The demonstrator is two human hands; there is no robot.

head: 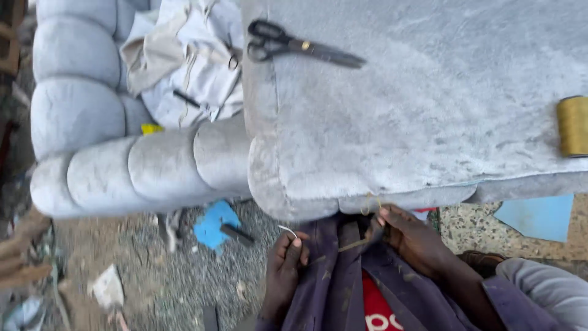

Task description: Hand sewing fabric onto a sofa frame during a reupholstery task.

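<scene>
We pinch a curved needle (288,231) in our left hand (285,263), its tip poking up past the fingertips. A yellowish thread (354,244) runs from there to our right hand (410,239), whose fingers close on it just beneath the edge of the grey cushion (429,122). Black scissors (300,44) lie well apart on top.

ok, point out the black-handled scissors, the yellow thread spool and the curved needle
black-handled metal scissors (301,45): head view, on the pivot where handles meet blades.
yellow thread spool (573,126): head view, middle of the wound thread.
thin curved metal needle (288,230): head view, on its pale arc above the left hand (283,273).
</scene>
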